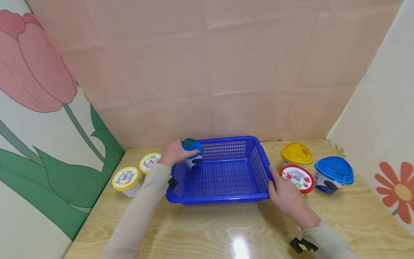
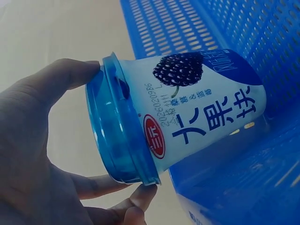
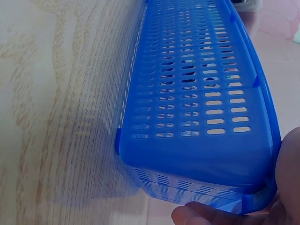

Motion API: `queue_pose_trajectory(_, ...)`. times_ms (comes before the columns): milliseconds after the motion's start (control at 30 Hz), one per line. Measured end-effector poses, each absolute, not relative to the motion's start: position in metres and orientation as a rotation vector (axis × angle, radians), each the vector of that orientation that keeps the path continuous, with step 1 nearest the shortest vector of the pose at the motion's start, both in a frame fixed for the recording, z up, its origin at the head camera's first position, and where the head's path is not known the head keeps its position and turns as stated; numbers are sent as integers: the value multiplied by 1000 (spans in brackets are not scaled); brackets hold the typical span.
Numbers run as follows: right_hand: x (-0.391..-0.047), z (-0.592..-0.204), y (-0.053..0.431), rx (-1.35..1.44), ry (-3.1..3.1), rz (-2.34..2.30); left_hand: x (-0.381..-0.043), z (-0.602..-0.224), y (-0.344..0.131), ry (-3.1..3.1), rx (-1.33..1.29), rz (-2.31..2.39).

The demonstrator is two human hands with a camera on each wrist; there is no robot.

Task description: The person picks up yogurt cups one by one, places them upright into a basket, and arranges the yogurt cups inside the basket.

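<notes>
My left hand point(image 1: 176, 151) grips a yogurt cup point(image 1: 193, 160) by its clear blue lid, thumb on one side and fingers on the other. The cup is inside the left end of a blue plastic basket point(image 1: 220, 198), near its left wall. Its white side carries a blackberry picture point(image 2: 179, 69) and blue lettering, shown in the left wrist view. At the basket's right front, my right hand point(image 1: 289, 196) holds the rim, with fingers under it in the right wrist view. The basket's perforated side point(image 3: 187, 93) faces that camera.
Two yellow-lidded cups, one nearer point(image 1: 127, 180) and one farther point(image 1: 149, 162), stand left of the basket. To its right are a yellow-domed cup point(image 1: 296, 153), a red-rimmed cup point(image 1: 298, 178) and a larger blue-lidded cup point(image 1: 334, 172). A wood-grain table point(image 1: 200, 230) lies beneath.
</notes>
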State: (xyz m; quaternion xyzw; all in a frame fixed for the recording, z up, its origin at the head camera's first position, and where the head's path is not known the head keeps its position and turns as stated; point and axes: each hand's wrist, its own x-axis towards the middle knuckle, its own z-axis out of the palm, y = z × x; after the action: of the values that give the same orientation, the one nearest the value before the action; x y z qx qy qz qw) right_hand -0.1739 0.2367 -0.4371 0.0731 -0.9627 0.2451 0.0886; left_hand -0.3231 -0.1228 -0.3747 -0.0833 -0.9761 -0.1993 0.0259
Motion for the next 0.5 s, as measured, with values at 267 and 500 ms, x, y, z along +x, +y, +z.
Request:
queue_pose_trajectory(267, -174, -436, 237, 217, -2867, 725, -328, -377, -120, -3038, -250, -570)
queue_pose_trajectory(500, -174, -438, 237, 224, -2870, 725, -329, -380, -118, -3047, -245, -624)
